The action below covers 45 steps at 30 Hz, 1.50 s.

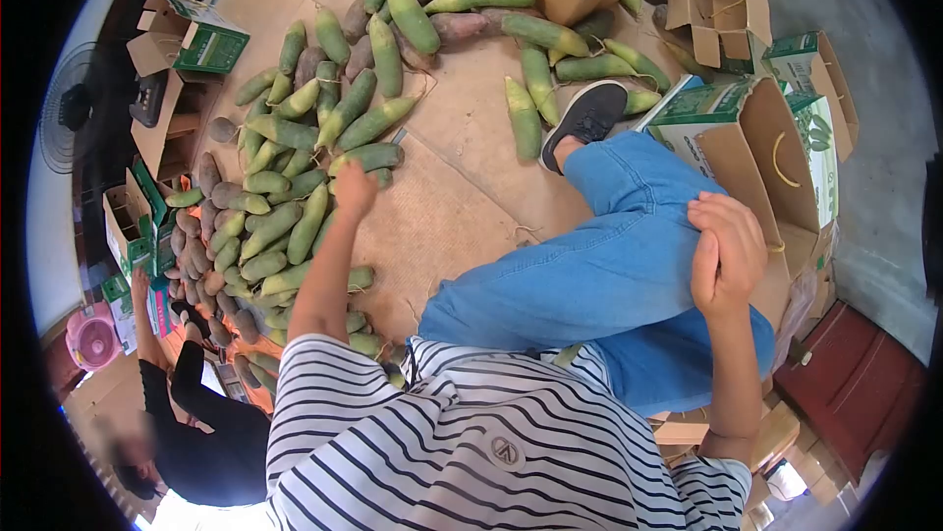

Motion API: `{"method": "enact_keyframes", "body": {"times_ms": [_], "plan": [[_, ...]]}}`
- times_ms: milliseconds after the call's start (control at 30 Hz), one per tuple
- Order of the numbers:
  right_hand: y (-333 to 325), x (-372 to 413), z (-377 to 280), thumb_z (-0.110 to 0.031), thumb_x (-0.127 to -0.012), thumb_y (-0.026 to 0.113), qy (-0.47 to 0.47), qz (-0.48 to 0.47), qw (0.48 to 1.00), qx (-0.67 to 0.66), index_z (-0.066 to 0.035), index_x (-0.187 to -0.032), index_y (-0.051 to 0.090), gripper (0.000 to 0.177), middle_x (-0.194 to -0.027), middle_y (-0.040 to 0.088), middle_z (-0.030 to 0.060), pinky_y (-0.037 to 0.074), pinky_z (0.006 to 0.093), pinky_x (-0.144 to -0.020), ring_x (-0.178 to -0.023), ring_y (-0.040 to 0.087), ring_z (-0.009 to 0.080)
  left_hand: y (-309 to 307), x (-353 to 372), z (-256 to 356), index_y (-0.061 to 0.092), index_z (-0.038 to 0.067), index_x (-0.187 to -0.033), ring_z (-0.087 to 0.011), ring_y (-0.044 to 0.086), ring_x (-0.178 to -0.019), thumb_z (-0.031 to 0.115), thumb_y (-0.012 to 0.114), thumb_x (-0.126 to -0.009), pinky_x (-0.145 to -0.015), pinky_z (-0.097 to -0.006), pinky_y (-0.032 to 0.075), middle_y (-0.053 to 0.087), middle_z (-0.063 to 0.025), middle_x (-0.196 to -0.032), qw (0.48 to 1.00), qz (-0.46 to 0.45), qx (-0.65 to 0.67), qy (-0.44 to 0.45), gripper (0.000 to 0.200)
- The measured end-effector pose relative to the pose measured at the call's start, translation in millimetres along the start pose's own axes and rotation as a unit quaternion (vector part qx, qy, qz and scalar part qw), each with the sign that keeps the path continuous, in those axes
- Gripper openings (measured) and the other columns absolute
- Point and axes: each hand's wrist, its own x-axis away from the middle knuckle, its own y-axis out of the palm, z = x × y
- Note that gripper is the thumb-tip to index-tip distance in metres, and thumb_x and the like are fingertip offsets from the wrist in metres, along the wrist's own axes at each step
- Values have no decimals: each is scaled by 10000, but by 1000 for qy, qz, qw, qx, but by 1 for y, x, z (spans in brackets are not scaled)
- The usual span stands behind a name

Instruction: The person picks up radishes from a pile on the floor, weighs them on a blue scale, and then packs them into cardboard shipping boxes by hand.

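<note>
While the person sits on the floor in a striped shirt (471, 452) and blue jeans (609, 276), the left hand (354, 189) is stretched out to the edge of a wide pile of vegetables (295, 158), long green ones mixed with duller purple-brown ones. Its fingers are bent down onto a green vegetable (371, 156) at the near edge of the heap, just where the pile meets the bare woven mat (432, 222); back of hand is towards the camera, so I cannot tell whether the grip is closed. The right hand (727, 251) rests on the raised knee, fingers loosely curled against the denim, holding nothing. A black shoe (589, 113) lies among more of the vegetables further out. Just beside the right knee is an open cardboard box (776, 138) with green-and-white printed sides; the lettering is too small to read. A similar green printed box (201, 40) sits far left, its print also illegible. The shirt carries a small round emblem (506, 450), with no legible words. At lower left is another person in black (206, 433), one hand (139, 285) up near the far side of the pile. A pink fan (93, 339) stands close to them.
</note>
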Motion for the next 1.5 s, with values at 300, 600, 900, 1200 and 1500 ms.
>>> {"method": "enact_keyframes", "body": {"times_ms": [300, 600, 900, 1200, 1500], "plan": [[8, -18, -4, -78, -802, 478, 45, -45, 998, -24, 15, -778, 590, 148, -787, 633, 141, 482, 375, -720, -782, 622, 306, -6, -104, -51, 423, 51, -1213, -323, 411, -1208, 209, 668, -725, -909, -451, 421, 430, -168, -1286, 999, 42, -7, -34, 569], [13, -24, -7, -133, -866, 437, 69, -63, 995, -21, 23, -771, 581, 233, -775, 629, 148, 476, 373, -716, -782, 615, 310, -43, -121, -14, 417, 103, -1210, -327, 461, -1117, 243, 701, -722, -874, -446, 449, 439, -150, -1213, 981, -85, -146, -92, 582], [14, -26, -8, -125, -861, 444, 83, -56, 994, -34, 32, -766, 581, 229, -776, 627, 152, 476, 372, -717, -780, 613, 314, -22, -122, -34, 453, 29, -1120, -375, 525, -1016, 212, 729, -681, -852, -426, 456, 524, -202, -1108, 998, -18, -51, 11, 549], [14, -29, -11, -121, -864, 448, 82, -48, 995, -39, 31, -764, 581, 225, -767, 627, 151, 478, 369, -730, -785, 613, 311, 6, -35, 36, 513, -24, -1003, -356, 572, -916, 269, 709, -669, -800, -421, 462, 576, -233, -975, 980, -47, 171, 89, 486], [7, -21, -8, -151, -911, 401, 93, -90, 991, -42, 32, -818, 573, 268, -841, 622, 156, 447, 389, -801, -863, 592, 301, 83, 78, 168, 511, -26, -1058, -389, 510, -1005, 205, 657, -733, -874, -432, 415, 535, -245, -1056, 922, -144, 344, 108, 424]]}}
